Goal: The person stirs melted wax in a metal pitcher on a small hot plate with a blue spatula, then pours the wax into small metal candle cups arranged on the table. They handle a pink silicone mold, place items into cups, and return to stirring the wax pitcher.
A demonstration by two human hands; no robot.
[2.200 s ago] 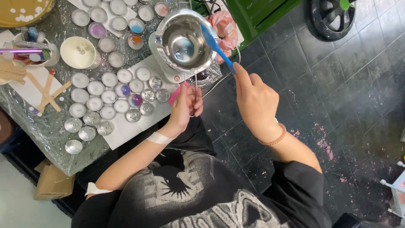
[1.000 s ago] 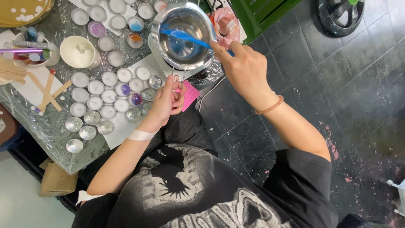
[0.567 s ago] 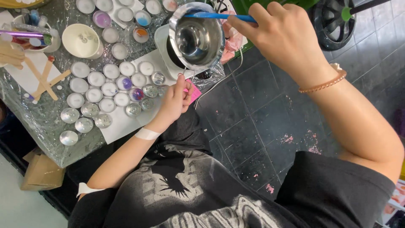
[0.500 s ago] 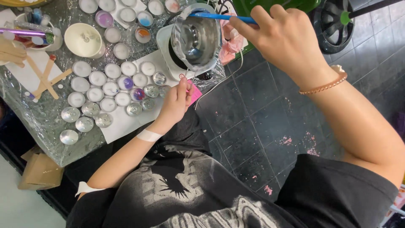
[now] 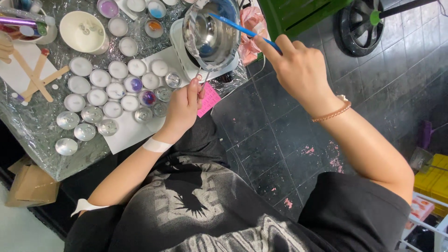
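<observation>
My left hand [image 5: 182,108] pinches the thin wire handle of a steel melting pot [image 5: 211,32], which is tilted on a white heater base [image 5: 184,56]. My right hand [image 5: 298,70] holds the end of a blue spatula [image 5: 235,27] whose blade reaches into the pot. A little blue liquid lies in the pot's bottom. A pink paper note [image 5: 208,99] sits just under my left hand at the table edge.
Several tealight cups [image 5: 100,97], some white, some purple or blue, stand on white paper on a foil-covered table [image 5: 42,135]. A white bowl [image 5: 84,31] and wooden sticks [image 5: 35,77] lie at left. Dark tiled floor [image 5: 280,135], a black wheel [image 5: 361,21], a cardboard box [image 5: 25,186].
My right hand swung the spatula around the pot's inside, rose high, then came back down and right. The pot tilted more under my left hand. The view shifted slightly.
</observation>
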